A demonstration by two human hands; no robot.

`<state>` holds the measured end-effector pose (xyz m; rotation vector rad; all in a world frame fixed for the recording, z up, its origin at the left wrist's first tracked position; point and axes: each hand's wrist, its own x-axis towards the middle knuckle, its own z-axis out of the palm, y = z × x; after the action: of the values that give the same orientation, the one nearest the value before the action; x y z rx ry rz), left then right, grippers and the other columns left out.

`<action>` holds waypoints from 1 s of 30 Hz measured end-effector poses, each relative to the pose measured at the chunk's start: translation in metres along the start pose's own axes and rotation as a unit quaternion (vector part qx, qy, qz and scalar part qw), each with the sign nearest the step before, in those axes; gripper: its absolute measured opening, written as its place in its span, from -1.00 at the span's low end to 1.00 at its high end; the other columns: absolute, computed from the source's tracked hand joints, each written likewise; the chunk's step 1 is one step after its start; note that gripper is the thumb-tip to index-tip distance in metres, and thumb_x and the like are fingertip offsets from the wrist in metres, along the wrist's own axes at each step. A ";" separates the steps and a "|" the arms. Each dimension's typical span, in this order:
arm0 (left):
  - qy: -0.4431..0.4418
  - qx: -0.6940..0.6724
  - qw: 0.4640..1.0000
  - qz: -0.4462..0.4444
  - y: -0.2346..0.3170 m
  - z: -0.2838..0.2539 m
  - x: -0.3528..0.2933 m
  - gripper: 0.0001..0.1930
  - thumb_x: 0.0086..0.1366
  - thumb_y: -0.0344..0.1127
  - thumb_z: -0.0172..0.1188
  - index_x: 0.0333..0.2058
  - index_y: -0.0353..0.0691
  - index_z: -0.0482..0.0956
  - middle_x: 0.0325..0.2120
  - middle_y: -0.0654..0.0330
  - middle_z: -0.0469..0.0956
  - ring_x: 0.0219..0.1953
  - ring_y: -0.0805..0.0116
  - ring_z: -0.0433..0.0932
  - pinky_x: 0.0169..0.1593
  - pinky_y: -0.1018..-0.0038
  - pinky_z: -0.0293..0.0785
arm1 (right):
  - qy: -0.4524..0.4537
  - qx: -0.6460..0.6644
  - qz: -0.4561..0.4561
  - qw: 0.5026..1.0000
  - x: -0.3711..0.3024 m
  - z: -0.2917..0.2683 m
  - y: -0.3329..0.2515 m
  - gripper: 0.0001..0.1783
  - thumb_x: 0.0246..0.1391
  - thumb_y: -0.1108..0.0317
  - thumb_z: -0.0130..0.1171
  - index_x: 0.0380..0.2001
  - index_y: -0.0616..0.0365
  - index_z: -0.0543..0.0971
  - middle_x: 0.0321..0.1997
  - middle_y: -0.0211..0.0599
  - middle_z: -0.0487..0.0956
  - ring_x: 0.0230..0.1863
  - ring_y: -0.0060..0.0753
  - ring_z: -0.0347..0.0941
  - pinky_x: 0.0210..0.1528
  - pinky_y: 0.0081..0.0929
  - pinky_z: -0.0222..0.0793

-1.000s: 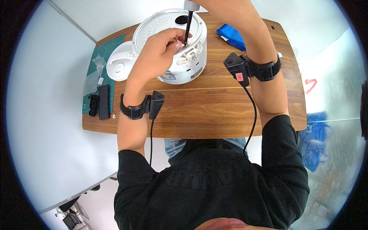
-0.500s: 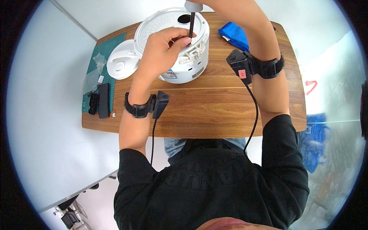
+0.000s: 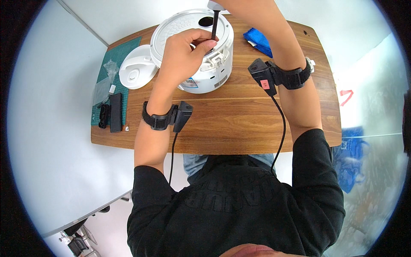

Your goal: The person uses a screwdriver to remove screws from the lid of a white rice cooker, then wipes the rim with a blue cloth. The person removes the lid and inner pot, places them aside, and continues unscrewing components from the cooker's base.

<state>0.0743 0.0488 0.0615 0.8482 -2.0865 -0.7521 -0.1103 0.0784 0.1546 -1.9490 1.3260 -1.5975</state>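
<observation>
A white, round appliance, like a rice cooker (image 3: 177, 21), stands on the wooden table with a dark oval hole in its top. Upright over its near right rim is a screwdriver (image 3: 215, 23) with a dark shaft and a pale grey handle. My left hand (image 3: 185, 51) rests at that rim, thumb and fingers pinched around the lower shaft; the tip is hidden. At the top edge, my right hand (image 3: 231, 4) is at the handle, closed on it as far as shows; most of its fingers are outside the picture.
Left of the appliance lies a white rounded part (image 3: 136, 73). A green cutting mat (image 3: 124, 51) carries a clear plastic bag (image 3: 102, 88) and a dark grey block (image 3: 115, 112). A blue cloth (image 3: 258, 41) lies right. Cables (image 3: 280, 124) hang from both wrist straps.
My right forearm has turned and shifted slightly left, its wrist strap with it. The screwdriver handle has moved a little to the right. My left wrist has shifted slightly right, still pinching the shaft.
</observation>
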 end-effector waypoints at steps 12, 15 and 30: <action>0.012 -0.085 0.996 -0.017 0.002 0.002 -0.002 -0.85 0.34 -0.36 0.34 -0.18 -0.26 0.76 -0.40 0.17 0.74 -0.32 0.45 0.67 -0.21 0.53 0.55 | -0.006 0.098 -0.003 0.995 -0.002 0.001 0.001 -0.15 0.03 0.38 0.46 0.27 0.49 0.23 -0.14 0.09 0.62 -0.15 -0.28 0.62 -0.16 -0.40 0.56; -0.005 -0.082 0.996 -0.031 0.002 0.002 -0.001 -0.86 0.35 -0.37 0.33 -0.18 -0.27 0.76 -0.39 0.16 0.74 -0.31 0.45 0.68 -0.20 0.53 0.55 | -0.024 0.193 -0.025 0.981 -0.001 0.003 0.014 -0.21 0.07 0.39 0.42 0.26 0.46 0.24 -0.10 0.06 0.61 -0.11 -0.29 0.60 -0.11 -0.41 0.53; -0.027 -0.001 0.999 0.019 0.002 -0.003 -0.005 -0.77 0.21 -0.52 0.35 -0.13 -0.26 0.65 -0.43 0.34 0.57 -0.35 0.59 0.49 -0.32 0.62 0.42 | 0.003 -0.066 0.038 0.997 -0.010 -0.007 -0.010 -0.24 0.00 0.30 0.49 0.14 0.49 0.34 -0.19 0.14 0.61 -0.20 -0.08 0.61 -0.20 -0.26 0.53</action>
<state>0.0782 0.0537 0.0624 0.7926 -2.1431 -0.7643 -0.1111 0.0937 0.1583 -1.9424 1.5252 -1.5175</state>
